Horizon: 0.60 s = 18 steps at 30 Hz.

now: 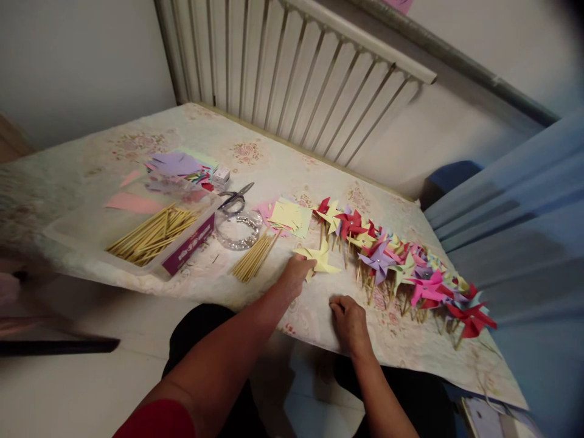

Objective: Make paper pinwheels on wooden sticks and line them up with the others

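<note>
My left hand (295, 274) grips a yellow paper pinwheel (320, 257) lying flat on the floral tablecloth (314, 310). My right hand (349, 320) rests on the cloth just to the right, fingers curled with the tips pinched together; whether it holds anything small I cannot tell. A long row of finished paper pinwheels on sticks (401, 267), red, pink, purple and yellow, runs from the middle toward the right edge. A small bundle of wooden sticks (254, 258) lies left of my left hand.
A clear tray (150, 240) holds many more sticks. Beside it are scissors (235, 198), a clear ring-shaped roll (238, 230), cut yellow paper squares (289, 216) and purple and pink paper sheets (176, 165). A white radiator (292, 79) stands behind; blue fabric (524, 219) at right.
</note>
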Available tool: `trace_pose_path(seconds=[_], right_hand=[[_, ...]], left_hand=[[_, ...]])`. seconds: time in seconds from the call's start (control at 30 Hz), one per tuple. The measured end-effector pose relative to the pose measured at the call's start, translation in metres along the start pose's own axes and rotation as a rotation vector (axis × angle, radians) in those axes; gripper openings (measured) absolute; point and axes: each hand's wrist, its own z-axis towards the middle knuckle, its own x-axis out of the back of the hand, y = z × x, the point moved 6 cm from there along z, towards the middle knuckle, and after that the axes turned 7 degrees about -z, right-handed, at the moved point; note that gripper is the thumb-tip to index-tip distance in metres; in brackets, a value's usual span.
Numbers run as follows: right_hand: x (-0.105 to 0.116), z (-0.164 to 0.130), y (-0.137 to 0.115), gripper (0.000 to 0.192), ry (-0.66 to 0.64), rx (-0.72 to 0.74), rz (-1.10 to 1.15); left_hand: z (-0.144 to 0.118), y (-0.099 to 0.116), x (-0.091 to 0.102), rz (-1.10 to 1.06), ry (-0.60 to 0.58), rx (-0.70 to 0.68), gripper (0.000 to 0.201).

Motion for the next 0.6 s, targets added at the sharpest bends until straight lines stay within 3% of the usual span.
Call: trace_pose_path(seconds=[0.6], right_hand=[[-0.0042, -0.0045, -0.0038, 0.022, 0.069, 0.047, -0.093]], left_hand=[[-0.0033, 0.0012, -0.0018, -0.06, -0.035, 0.01, 0.02]])
